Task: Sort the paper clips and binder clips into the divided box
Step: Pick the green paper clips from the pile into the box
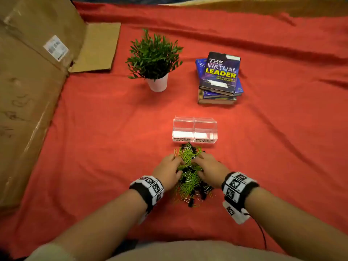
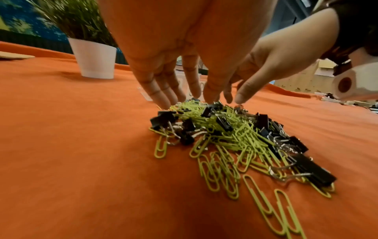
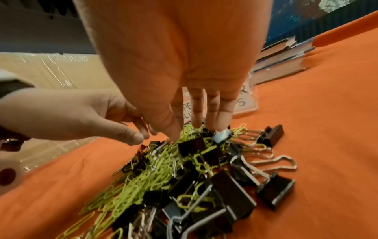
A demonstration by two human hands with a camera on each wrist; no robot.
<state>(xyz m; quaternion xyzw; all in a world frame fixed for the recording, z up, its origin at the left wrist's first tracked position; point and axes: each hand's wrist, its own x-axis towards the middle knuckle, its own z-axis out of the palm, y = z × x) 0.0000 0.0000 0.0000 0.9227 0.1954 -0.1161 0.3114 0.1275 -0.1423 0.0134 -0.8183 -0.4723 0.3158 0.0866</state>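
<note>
A mixed pile of green paper clips and black binder clips lies on the red cloth just in front of the clear divided box. The box has two labelled compartments that look empty. My left hand rests on the pile's left side and my right hand on its right side. In the left wrist view the left hand points its straight fingers down at the far end of the paper clips. In the right wrist view the right hand touches the clips with straight fingertips, near binder clips. Neither hand visibly holds a clip.
A potted green plant stands behind the box to the left, and a stack of books to the right. A large cardboard box fills the left side. Red cloth covers the surface.
</note>
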